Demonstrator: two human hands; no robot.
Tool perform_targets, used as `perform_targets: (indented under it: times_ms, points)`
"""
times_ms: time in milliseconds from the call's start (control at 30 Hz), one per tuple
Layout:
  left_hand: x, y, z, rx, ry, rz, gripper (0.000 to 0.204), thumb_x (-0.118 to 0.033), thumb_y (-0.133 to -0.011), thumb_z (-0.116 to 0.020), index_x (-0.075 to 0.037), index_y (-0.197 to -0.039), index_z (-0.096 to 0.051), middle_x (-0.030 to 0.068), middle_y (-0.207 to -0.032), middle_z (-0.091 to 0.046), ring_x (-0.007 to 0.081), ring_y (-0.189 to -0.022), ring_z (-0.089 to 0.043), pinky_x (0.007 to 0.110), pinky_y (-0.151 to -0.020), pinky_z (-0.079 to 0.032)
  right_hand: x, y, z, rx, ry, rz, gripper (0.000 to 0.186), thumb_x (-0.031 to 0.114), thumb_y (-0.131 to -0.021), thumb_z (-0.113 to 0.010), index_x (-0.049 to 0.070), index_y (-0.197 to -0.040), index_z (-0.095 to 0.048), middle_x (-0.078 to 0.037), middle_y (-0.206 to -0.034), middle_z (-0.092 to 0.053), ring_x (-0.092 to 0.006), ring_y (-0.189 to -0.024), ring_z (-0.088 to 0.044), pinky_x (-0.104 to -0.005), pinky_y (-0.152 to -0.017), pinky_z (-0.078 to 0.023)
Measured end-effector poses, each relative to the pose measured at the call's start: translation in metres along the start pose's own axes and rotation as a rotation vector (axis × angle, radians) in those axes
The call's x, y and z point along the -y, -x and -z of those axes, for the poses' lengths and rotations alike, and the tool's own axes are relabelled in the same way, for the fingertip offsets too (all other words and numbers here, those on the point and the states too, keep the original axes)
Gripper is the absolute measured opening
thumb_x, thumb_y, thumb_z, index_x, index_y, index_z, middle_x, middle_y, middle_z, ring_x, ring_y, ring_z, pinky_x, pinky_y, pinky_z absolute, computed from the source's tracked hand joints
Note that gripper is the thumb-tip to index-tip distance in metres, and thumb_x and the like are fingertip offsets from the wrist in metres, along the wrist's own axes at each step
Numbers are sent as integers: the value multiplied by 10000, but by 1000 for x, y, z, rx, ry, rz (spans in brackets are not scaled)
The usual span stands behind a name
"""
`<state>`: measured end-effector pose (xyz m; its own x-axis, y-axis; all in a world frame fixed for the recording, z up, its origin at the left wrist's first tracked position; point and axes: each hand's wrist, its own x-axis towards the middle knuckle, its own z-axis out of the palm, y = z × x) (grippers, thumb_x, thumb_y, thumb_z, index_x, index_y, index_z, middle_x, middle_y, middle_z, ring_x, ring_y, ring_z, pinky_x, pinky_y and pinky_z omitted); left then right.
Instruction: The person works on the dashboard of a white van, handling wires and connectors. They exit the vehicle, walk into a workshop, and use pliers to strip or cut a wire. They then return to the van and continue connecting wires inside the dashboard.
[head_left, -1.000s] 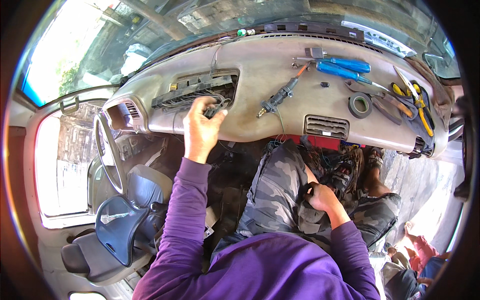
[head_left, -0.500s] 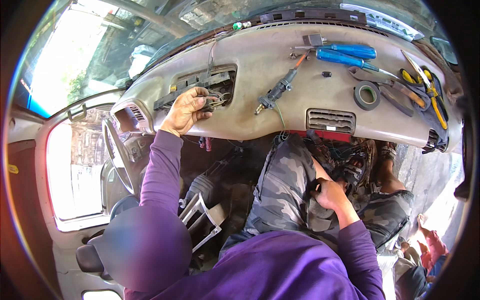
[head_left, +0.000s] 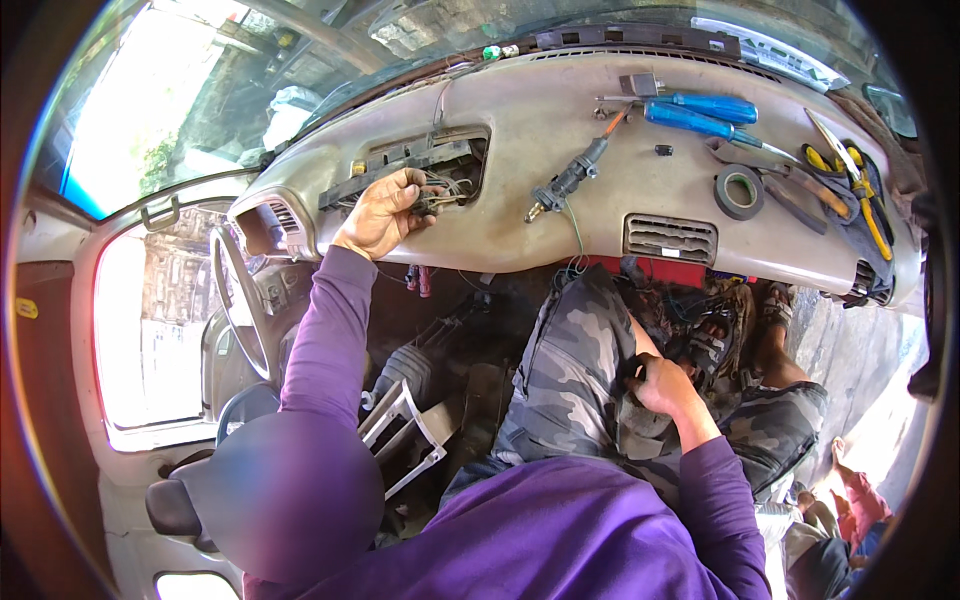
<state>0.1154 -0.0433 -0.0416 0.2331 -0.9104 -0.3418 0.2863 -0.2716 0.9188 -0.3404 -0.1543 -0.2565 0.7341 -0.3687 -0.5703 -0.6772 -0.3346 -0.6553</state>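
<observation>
My left hand (head_left: 390, 215) is closed on a small dark connector with wires (head_left: 430, 200) at the opening in the dashboard (head_left: 545, 95), where a dark fuse panel strip (head_left: 350, 184) sits. My right hand (head_left: 655, 385) rests low between my legs, fingers curled on something dark that I cannot make out. On the dashboard lie a soldering iron (head_left: 568, 170), blue screwdrivers (head_left: 690, 118), a roll of black tape (head_left: 738, 208), yellow-handled pliers (head_left: 876, 220), wooden-handled cutters (head_left: 830, 200) and a small black piece (head_left: 663, 149).
The steering wheel (head_left: 240, 310) is at the left, above a white plastic frame (head_left: 435, 435) and gear lever boot (head_left: 405, 372). An air vent (head_left: 670, 238) sits in the dash front. Another person's bare foot and red clothing (head_left: 855, 485) show at lower right.
My left hand and forearm have shifted left and turned, fingers now gathered on the connector. The view has shifted slightly. My right hand stays by my knee.
</observation>
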Motion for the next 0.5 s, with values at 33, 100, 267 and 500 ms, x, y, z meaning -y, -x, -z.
perform_targets:
  times_ms: [33, 100, 267, 500]
  points:
    - [1, 0, 1, 8, 14, -2, 198, -183, -1042, -604, -70, -1196, -555, 105, -1222, -675, 203, -998, -686, 347, -863, -598, -1, 1, 0, -3, 0, 1, 445, 351, -868, -687, 22, -1167, -679, -252, -1058, -729, -424, -1065, -677, -473, -900, -531]
    - [3, 1, 4, -1, -5, -15, 200, -170, -1044, -597, -69, -1212, -555, 107, -1218, -677, 204, -1000, -686, 343, -852, -591, -1, 2, -1, 1, 25, 1, 452, 349, -867, -687, 33, -1190, -680, -242, -1073, -732, -418, -1071, -679, -470, -906, -533]
    - [10, 9, -13, -145, -60, -112, 292, -154, -1033, -614, -49, -1296, -544, 112, -1190, -694, 197, -994, -681, 342, -849, -576, 1, 8, 3, 7, -17, -27, 452, 341, -862, -687, 100, -1244, -694, -223, -1113, -735, -396, -1086, -685, -452, -927, -539]
    - [62, 25, -75, -679, -336, -449, 330, -121, -990, -686, -35, -1279, -552, 107, -1172, -682, 150, -1033, -632, 320, -846, -567, -9, 10, 1, 21, 0, -33, 436, 312, -856, -681, 117, -1245, -708, -219, -1109, -740, -386, -1066, -698, -440, -924, -545]
